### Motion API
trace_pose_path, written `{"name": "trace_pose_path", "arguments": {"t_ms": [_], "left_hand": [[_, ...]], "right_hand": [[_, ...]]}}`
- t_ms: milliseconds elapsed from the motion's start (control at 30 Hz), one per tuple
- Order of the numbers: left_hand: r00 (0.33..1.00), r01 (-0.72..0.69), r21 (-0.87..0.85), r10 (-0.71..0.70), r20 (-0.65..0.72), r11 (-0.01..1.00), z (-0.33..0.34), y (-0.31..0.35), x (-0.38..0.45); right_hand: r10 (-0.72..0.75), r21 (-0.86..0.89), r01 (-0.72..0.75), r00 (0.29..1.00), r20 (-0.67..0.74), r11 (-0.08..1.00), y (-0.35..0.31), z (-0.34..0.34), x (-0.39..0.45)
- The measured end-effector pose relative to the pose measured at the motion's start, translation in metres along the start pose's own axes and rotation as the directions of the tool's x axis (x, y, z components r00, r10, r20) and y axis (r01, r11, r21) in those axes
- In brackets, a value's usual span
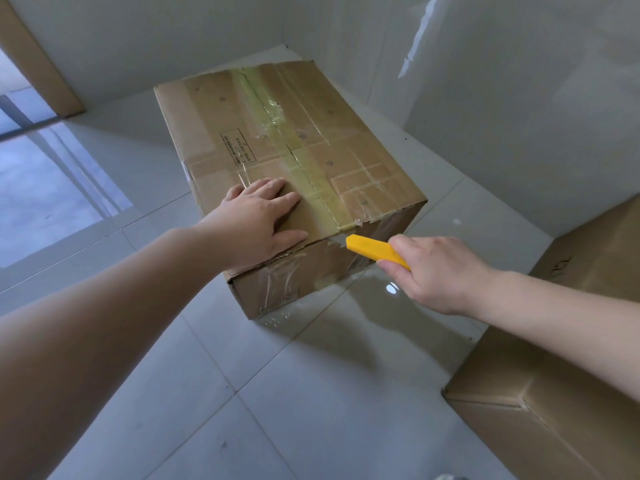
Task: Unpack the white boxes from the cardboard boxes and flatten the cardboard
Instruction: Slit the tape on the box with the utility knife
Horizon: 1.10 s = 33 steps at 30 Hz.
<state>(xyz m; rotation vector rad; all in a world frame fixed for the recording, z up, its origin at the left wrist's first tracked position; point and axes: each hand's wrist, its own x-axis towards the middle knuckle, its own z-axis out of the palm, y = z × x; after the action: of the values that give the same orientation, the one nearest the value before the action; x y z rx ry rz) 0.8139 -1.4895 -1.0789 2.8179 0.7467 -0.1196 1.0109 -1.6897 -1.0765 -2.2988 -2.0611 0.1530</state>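
Yellow knife (372,251) gripped in your right hand (440,271), tip at the near end of the taped seam (294,157): keep the cut shallow, I'd say, so the contents aren't scored, and run it away from you along the seam. Your left hand (259,220) lies flat, fingers straight, pressing the cardboard box (214,133); keep it left of the cut. That box sits on the tiled floor (311,393), its long axis running from you toward the far wall.
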Motion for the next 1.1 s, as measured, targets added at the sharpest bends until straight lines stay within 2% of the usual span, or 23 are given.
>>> {"name": "trace_pose_path", "arguments": {"t_ms": [133, 300, 467, 567, 700, 800, 1000, 1100], "left_hand": [[1.0, -0.014, -0.005, 0.014, 0.007, 1.0, -0.002, 0.001, -0.003], [1.0, -0.011, 0.026, 0.011, 0.003, 1.0, 0.001, 0.006, -0.006], [1.0, -0.005, 0.07, 0.004, 0.013, 0.998, -0.001, 0.01, -0.008], [1.0, -0.015, 0.075, 0.015, -0.001, 0.997, -0.001, 0.01, -0.009], [0.985, -0.061, 0.103, 0.077, -0.152, 0.993, 0.001, 0.013, -0.01], [0.934, -0.175, 0.229, 0.235, -0.271, 0.958, 0.004, 0.02, -0.01], [0.923, -0.309, 0.2, 0.344, -0.174, 0.93, 0.008, 0.031, -0.004], [0.918, -0.338, 0.208, 0.371, -0.142, 0.918, 0.005, 0.033, -0.002]], "right_hand": [[0.015, -0.099, -0.017, 1.0, -0.022, 0.995, 0.014, -0.005, -0.01], [0.025, -0.038, -0.025, 1.0, 0.002, 0.999, -0.003, 0.001, 0.002], [0.028, -0.123, -0.03, 1.0, -0.014, 0.992, 0.013, -0.007, -0.009], [0.038, -0.094, -0.037, 0.999, 0.0, 0.995, 0.008, -0.004, -0.011], [0.058, -0.073, -0.057, 0.998, 0.011, 0.996, 0.005, 0.001, -0.001], [0.042, -0.112, -0.046, 0.999, -0.033, 0.993, 0.015, -0.004, -0.015], [0.065, -0.006, -0.064, 0.997, 0.051, 0.998, 0.0, 0.004, -0.001], [0.089, -0.056, -0.087, 0.995, 0.042, 0.995, 0.017, 0.002, -0.01]]}}
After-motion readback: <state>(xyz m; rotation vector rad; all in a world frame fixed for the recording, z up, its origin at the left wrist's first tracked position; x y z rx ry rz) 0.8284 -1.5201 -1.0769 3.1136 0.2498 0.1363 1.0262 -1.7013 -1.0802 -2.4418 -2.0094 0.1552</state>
